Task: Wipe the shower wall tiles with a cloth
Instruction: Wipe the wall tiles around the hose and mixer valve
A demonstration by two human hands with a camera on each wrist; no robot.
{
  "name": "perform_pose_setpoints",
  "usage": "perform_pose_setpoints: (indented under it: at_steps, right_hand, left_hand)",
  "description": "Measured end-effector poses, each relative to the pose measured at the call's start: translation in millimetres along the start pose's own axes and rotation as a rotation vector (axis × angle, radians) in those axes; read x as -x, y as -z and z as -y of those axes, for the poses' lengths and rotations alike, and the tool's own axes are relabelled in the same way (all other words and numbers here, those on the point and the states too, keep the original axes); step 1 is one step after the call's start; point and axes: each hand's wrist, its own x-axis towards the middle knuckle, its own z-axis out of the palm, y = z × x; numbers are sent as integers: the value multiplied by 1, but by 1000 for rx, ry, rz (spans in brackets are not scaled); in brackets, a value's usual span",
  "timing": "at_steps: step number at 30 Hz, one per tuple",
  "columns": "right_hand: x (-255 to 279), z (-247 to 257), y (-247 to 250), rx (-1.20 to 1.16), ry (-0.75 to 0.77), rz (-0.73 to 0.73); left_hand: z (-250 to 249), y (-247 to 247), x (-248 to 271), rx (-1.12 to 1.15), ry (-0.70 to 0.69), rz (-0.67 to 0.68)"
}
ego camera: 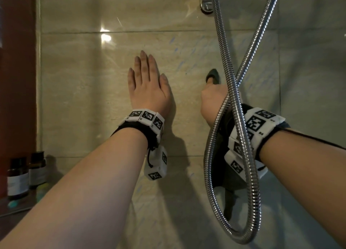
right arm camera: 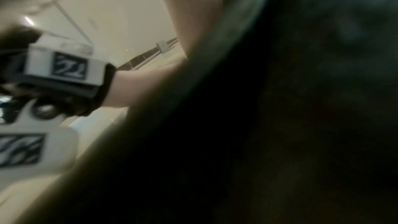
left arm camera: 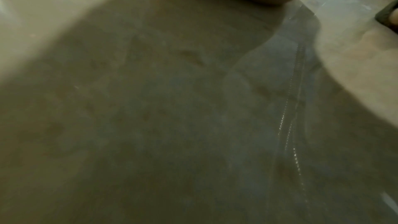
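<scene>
Beige glossy wall tiles (ego camera: 84, 80) fill the head view, with faint blue streaks right of centre. My left hand (ego camera: 148, 84) lies flat against the tile, fingers straight and pointing up. My right hand (ego camera: 215, 97) presses a dark grey cloth (ego camera: 213, 76) onto the wall just right of it; the cloth hangs down under that wrist (ego camera: 230, 188). The fingers of the right hand are hidden behind the hand and the hose. In the right wrist view the dark cloth (right arm camera: 301, 91) covers most of the picture. The left wrist view shows shadowed tile (left arm camera: 150, 108).
A chrome shower hose (ego camera: 219, 42) loops down in front of my right wrist and crosses itself. A chrome fitting (ego camera: 206, 5) sits at the top. Two brown bottles (ego camera: 17, 175) stand on a ledge at lower left, beside a reddish-brown edge (ego camera: 16, 61).
</scene>
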Motion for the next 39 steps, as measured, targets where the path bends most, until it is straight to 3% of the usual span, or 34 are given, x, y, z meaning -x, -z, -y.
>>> perform_pose_setpoints:
  at_steps: [3,9,14,16,21,24,31,35,39]
  right_hand:
    - [26,6,9,78,127,-49]
    - [60,-8,-2,-130,172,12]
    - [89,-30,-26,-105,134,169]
    - [110,-42,-32,-198,115,232]
    - [170,-61,-31,-143,77,327]
    - [197,-54,-24,-154,47,460]
    - [217,-30,0,-286,7,619]
    - [220,-12,13,-516,-41,913]
    - [221,12,32,-567,58,1019]
  left_hand:
    - [-1,0,0,-2,5,15]
    - [-3,4,1,-33,5,35]
    - [-10,6,5,-52,37,52]
    - [-11,7,8,-50,53,76]
    - [-12,15,14,-56,43,142]
    - [-10,21,19,-50,24,203]
    - [-8,25,49,-39,-22,308]
    - [0,30,49,-50,-60,332]
    - [7,34,52,-65,-114,340]
